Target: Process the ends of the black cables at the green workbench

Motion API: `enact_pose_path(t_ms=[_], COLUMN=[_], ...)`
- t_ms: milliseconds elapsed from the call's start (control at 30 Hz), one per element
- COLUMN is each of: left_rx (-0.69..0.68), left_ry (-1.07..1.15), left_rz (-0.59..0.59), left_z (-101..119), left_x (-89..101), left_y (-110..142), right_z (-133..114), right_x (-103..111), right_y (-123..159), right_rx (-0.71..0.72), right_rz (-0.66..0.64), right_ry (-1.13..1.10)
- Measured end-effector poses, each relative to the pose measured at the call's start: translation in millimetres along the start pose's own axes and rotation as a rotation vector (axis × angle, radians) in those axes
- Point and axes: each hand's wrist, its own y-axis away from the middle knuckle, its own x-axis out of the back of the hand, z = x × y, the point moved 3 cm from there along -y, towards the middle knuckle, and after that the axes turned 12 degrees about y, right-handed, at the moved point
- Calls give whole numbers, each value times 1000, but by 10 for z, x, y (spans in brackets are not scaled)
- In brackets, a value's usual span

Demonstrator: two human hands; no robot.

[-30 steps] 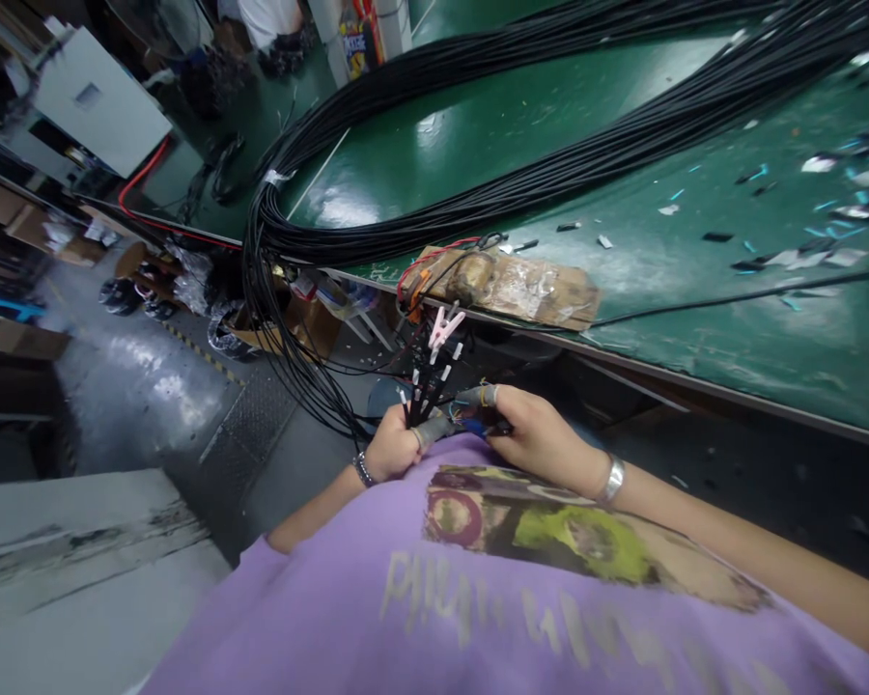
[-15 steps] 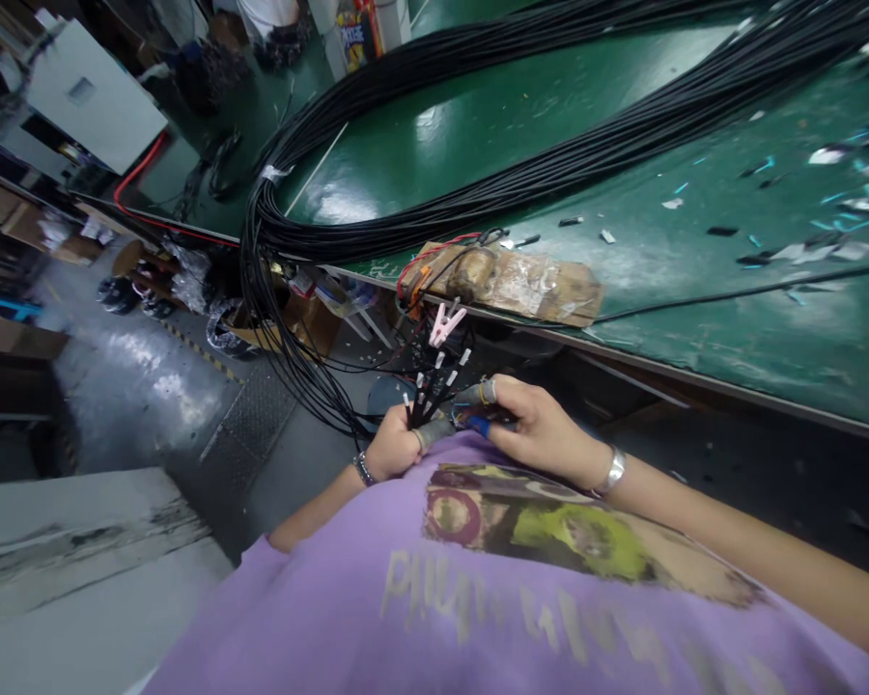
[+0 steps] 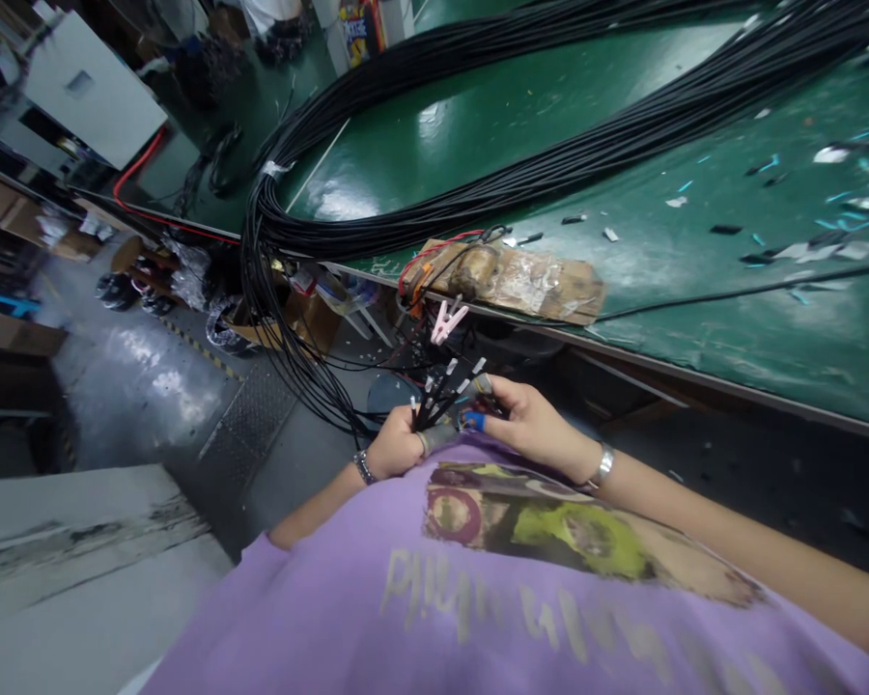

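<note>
Several black cables (image 3: 434, 401) with white-tipped ends fan upward from my left hand (image 3: 397, 442), which is closed around them close to my purple shirt. My right hand (image 3: 536, 425) is at their right side, its thumb and forefinger bent towards the cable ends. Grey and blue wraps cover some of its fingertips. Whatever lies between those fingers is too small to make out. The cables run left from my left hand and up to a large black cable coil (image 3: 406, 232) on the green table. A pink clothespin (image 3: 447, 321) hangs at the table edge just beyond the cables.
A wooden board (image 3: 528, 280) with a brown lump and red and black wires sits at the edge of the green table (image 3: 652, 241). Cable scraps and blue bits (image 3: 803, 251) litter the right side. A white machine (image 3: 91, 92) stands far left, and cardboard boxes (image 3: 311, 323) are under the table.
The cable ends have spread and tilted to the right. My right hand has shifted slightly left, its forefinger drawn up and more bent. My left hand keeps its hold.
</note>
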Motion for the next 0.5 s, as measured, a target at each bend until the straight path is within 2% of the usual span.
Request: enact_pose_path(t_ms=[233,400,500], left_rx=[-2,-4,0], left_ry=[-15,-3,17], left_rz=[-15,-8,1], left_z=[21,-11,-26], left_x=[-22,-4,4], left_y=[2,-2,-11], right_z=[69,77,33], right_x=[-68,-4,20], right_y=[-3,-6,3], right_rx=[-65,-87,-65], right_rz=[-18,69,41], right_ry=[-78,-95,-122])
